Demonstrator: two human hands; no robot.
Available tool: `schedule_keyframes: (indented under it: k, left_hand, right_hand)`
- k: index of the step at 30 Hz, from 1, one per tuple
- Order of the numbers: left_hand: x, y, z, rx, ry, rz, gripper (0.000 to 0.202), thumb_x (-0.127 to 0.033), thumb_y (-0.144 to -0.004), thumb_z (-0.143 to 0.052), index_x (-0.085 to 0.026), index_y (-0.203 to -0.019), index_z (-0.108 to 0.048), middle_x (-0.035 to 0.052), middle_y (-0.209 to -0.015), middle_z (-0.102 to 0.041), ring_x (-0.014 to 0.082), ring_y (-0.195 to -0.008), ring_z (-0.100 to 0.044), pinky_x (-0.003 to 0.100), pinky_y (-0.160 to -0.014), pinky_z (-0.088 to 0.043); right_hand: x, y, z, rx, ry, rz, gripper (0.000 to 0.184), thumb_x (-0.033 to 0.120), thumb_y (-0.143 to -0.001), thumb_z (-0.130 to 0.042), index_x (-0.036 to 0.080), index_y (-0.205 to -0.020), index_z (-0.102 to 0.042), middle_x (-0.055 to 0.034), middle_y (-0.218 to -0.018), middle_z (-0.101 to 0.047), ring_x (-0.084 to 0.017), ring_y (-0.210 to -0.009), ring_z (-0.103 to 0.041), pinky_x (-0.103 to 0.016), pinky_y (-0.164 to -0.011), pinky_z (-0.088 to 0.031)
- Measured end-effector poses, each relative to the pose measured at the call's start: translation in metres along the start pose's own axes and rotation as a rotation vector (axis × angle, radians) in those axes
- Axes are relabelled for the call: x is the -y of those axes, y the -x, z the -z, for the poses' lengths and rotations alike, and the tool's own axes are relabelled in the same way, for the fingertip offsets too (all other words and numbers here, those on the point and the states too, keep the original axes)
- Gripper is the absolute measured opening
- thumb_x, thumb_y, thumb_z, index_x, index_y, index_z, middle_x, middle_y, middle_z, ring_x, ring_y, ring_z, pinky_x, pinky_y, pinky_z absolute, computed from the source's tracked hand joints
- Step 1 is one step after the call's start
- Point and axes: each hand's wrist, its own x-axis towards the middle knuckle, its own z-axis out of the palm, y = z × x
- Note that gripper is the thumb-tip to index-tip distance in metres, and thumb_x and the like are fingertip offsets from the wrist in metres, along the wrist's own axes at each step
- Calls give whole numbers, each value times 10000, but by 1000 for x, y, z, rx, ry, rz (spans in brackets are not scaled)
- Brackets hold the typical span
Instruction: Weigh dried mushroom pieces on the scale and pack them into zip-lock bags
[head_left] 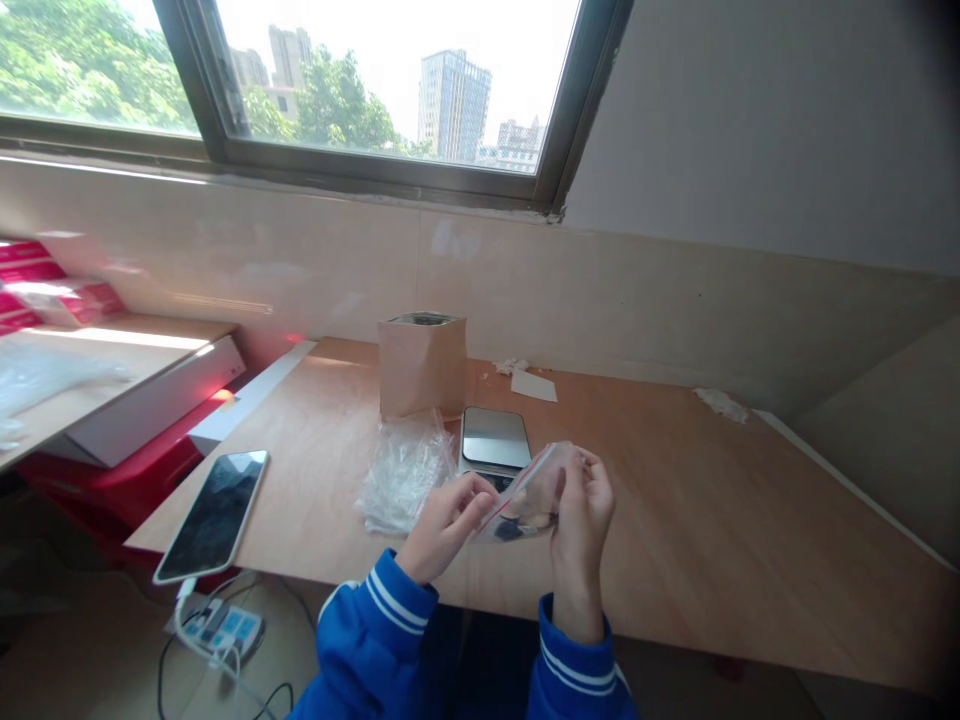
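Your blue-cuffed, curled left hand [448, 522] and right hand [585, 515] pinch a clear, red-striped plastic bag [534, 496] before the silver-topped scale [495, 438]; keep it taut.

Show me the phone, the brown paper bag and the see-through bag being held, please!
Phone [212, 516]: head view, middle of its dark screen.
Brown paper bag [422, 370]: head view, middle of its front.
See-through bag [533, 497]: head view, middle of its clear side.

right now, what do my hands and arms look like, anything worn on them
The left hand and right hand show no gloves. The left sleeve and right sleeve are long and bright blue, each with white stripes around the cuff.
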Motion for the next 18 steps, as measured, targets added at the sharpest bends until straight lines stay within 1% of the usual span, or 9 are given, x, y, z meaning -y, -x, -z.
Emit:
schedule_keyframes:
  k: [2,4,6,9,11,12,13,16,18]
  left_hand:
    - [-3,5,4,41,69,-4,539,-606,-925,-301,-154,-809,-572,16,-670,-541,120,-589,-503,251,-563,-381]
    - [-5,8,6,88,38,13,468,-601,-897,-406,-163,-802,-541,-12,-635,-498,103,-553,-460,236,-529,-341]
    - [-7,10,6,124,-43,46,370,-533,-871,-524,-173,-786,-510,-31,-620,-472,89,-539,-422,226,-511,-304]
    - [-9,10,1,71,10,78,324,-474,-906,-491,-188,-761,-449,-47,-594,-438,87,-532,-408,223,-513,-295]
    - [-7,8,-3,-15,118,86,320,-468,-922,-461,-199,-756,-413,-53,-587,-434,92,-538,-422,225,-532,-321]
    - [-5,7,-4,-56,157,83,318,-467,-925,-457,-202,-757,-403,-55,-590,-437,94,-543,-428,227,-544,-335]
    - [-4,6,-5,-93,180,77,314,-465,-925,-458,-202,-763,-402,-54,-602,-443,95,-554,-434,228,-558,-348]
    - [-2,4,-6,-192,179,57,284,-453,-918,-482,-196,-803,-446,-42,-674,-467,98,-607,-448,228,-598,-376]
    - [-2,3,-4,-240,168,73,268,-449,-923,-472,-194,-842,-483,-37,-697,-475,102,-626,-458,230,-613,-390]
  right_hand:
    - [-7,2,-3,-18,11,-22,374,514,-735,-662,177,-849,-545,58,-588,-525,-85,-487,-447,-200,-490,-370]
    - [-16,1,-5,-27,28,-53,383,522,-740,-648,181,-876,-540,44,-624,-548,-95,-505,-466,-208,-493,-375]
    - [-23,1,-7,0,46,-88,398,538,-755,-615,182,-913,-536,11,-695,-585,-119,-556,-514,-232,-524,-409]
    - [-31,6,-10,-4,135,-16,448,547,-789,-564,177,-1036,-519,-91,-976,-620,-187,-789,-598,-306,-672,-482]
    - [-33,16,-13,-52,239,117,484,530,-804,-561,177,-1127,-492,-146,-1186,-545,-215,-948,-579,-350,-788,-484]
    - [-33,22,-14,-41,284,163,471,520,-815,-557,181,-1136,-493,-151,-1220,-523,-219,-976,-568,-362,-817,-479]
    - [-33,29,-15,20,314,180,431,508,-834,-545,186,-1119,-511,-143,-1206,-533,-220,-978,-567,-369,-834,-478]
    - [-30,48,-18,388,299,128,298,458,-907,-480,206,-1028,-584,-95,-1074,-620,-216,-983,-595,-374,-879,-485]
    - [-27,55,-19,573,249,109,279,425,-933,-462,219,-1065,-597,-80,-1098,-646,-212,-1034,-607,-367,-923,-481]
